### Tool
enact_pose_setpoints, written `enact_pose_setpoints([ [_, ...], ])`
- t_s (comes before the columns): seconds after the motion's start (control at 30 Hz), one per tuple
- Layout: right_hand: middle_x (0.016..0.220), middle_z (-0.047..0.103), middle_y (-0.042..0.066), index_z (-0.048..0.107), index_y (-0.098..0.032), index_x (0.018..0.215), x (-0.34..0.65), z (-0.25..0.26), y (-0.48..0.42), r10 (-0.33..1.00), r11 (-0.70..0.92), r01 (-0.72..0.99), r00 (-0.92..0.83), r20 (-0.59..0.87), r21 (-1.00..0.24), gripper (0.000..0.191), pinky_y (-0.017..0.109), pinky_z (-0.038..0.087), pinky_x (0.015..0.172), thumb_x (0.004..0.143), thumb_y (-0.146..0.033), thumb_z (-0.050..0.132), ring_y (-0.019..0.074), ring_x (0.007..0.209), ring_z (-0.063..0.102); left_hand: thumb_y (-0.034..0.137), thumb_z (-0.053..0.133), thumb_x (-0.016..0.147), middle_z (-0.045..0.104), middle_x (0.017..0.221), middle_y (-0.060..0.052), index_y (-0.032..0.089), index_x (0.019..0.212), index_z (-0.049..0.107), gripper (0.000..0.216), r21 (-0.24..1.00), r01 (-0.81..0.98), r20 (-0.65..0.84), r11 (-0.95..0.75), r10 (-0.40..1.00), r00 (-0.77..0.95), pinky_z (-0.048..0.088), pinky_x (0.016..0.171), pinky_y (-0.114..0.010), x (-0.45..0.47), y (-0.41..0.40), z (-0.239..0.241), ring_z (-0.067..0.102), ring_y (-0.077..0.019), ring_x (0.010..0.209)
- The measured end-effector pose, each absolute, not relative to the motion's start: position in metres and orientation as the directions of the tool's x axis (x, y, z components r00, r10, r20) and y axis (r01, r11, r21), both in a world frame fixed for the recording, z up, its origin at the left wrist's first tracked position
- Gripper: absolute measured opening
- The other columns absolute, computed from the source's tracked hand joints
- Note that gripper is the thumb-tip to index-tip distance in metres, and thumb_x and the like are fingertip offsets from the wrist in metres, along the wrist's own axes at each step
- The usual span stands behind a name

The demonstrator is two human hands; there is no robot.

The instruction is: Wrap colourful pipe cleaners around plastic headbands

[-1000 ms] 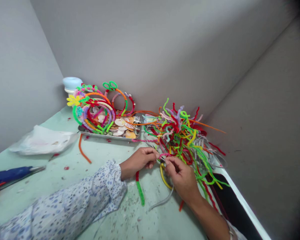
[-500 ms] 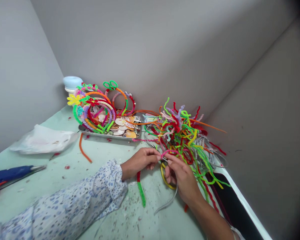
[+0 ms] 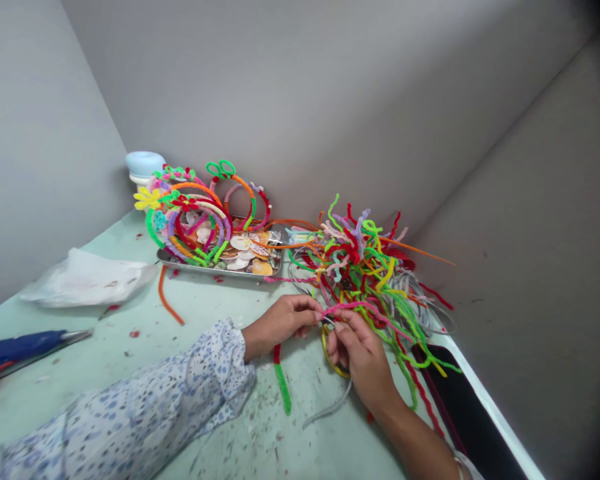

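My left hand [image 3: 293, 319] is closed in a pinch around one end of a pink pipe cleaner [image 3: 363, 307] and a thin grey wire [image 3: 325, 417]. From under that hand hangs a red and green fuzzy length [image 3: 283, 390]; whether it joins the wire is hidden by the fingers. My right hand [image 3: 357, 350], fingers curled, grips the grey wire just right of the left fingertips, and the wire's free end curves down below it. The pink strand passes above my right fingers toward the pile. Behind my right hand shows the yellow handle of a tool [image 3: 329, 350].
A tangled pile of pipe cleaners [image 3: 365, 267] lies beyond my right hand. A metal tray [image 3: 220, 270] bears fuzzy headbands [image 3: 200, 233] and shell-like pieces. Leftward are a plastic bag [image 3: 87, 280] and a blue glue gun [image 3: 23, 350]. A dark flat object [image 3: 473, 407] lies at right.
The pink pipe cleaner was looped near the fingertips and now stretches out to the right above my right hand. My right hand has shifted slightly; the left stays put.
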State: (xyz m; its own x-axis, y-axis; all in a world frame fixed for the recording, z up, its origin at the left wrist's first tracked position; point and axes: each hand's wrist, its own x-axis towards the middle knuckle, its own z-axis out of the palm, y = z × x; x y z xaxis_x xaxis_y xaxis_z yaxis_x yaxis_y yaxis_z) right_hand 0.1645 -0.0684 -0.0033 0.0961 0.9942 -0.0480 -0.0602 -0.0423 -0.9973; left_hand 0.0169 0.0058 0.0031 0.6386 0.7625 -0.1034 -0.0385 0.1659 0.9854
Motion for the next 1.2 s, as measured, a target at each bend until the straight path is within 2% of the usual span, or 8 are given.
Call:
enact_pose_setpoints([
  [0.37, 0.055, 0.054, -0.004, 0.053, -0.017, 0.083, 0.1643, -0.0111, -0.0684, 0.991, -0.045, 0.011, 0.13, -0.044, -0.999, 0.018, 0.018, 0.035, 0.042, 0.085, -0.035, 0.049, 0.0076, 0.044, 0.045, 0.027, 0.055, 0.077, 0.044, 0.051, 0.005, 0.013, 0.083, 0.059, 0.016, 0.998, -0.004, -0.05, 0.069, 0.765, 0.642, 0.025, 0.044, -0.019, 0.0178, 0.0063, -0.0041, 0.035, -0.0057, 0.045],
  [0.63, 0.057, 0.053, -0.004, 0.056, -0.018, 0.097, 0.165, -0.01, -0.0697, 0.992, -0.036, 0.063, 0.12, -0.028, -0.997, 0.02, 0.02, 0.038, 0.045, 0.086, -0.032, 0.047, 0.0095, 0.047, 0.047, 0.03, 0.055, 0.078, 0.045, 0.051, 0.005, 0.013, 0.084, 0.058, 0.018, 0.997, -0.013, -0.049, 0.075, 0.764, 0.643, 0.026, 0.044, -0.018, 0.0179, 0.0059, -0.0052, 0.037, -0.0058, 0.044],
  [0.97, 0.059, 0.055, -0.002, 0.058, -0.016, 0.096, 0.1626, -0.008, -0.0676, 0.986, -0.033, 0.128, 0.168, -0.011, -0.991, 0.024, 0.021, 0.04, 0.044, 0.085, -0.035, 0.049, 0.0104, 0.047, 0.048, 0.028, 0.057, 0.077, 0.046, 0.055, 0.005, 0.014, 0.084, 0.056, 0.016, 0.996, -0.053, -0.019, 0.068, 0.773, 0.634, 0.028, 0.043, -0.018, 0.0185, 0.0043, -0.0021, 0.039, -0.0051, 0.045],
  [1.1, 0.075, 0.064, 0.003, 0.059, -0.018, 0.102, 0.1609, -0.0069, -0.0679, 0.977, 0.018, 0.245, 0.201, 0.069, -0.969, 0.026, 0.025, 0.045, 0.053, 0.082, -0.035, 0.055, 0.0137, 0.057, 0.055, 0.027, 0.056, 0.077, 0.047, 0.055, 0.005, 0.014, 0.084, 0.056, 0.015, 0.996, -0.047, -0.024, 0.07, 0.767, 0.642, 0.028, 0.043, -0.017, 0.0186, 0.0054, -0.0042, 0.039, -0.005, 0.045],
  [1.2, 0.089, 0.066, 0.006, 0.062, -0.019, 0.097, 0.1627, -0.0063, -0.0673, 0.96, 0.115, 0.36, 0.199, 0.197, -0.926, 0.022, 0.031, 0.048, 0.071, 0.083, -0.033, 0.055, 0.0184, 0.076, 0.06, 0.03, 0.056, 0.077, 0.045, 0.053, 0.005, 0.014, 0.084, 0.056, 0.017, 0.997, -0.034, -0.029, 0.065, 0.772, 0.635, 0.027, 0.043, -0.018, 0.0192, 0.0056, -0.0065, 0.038, -0.0053, 0.044],
])
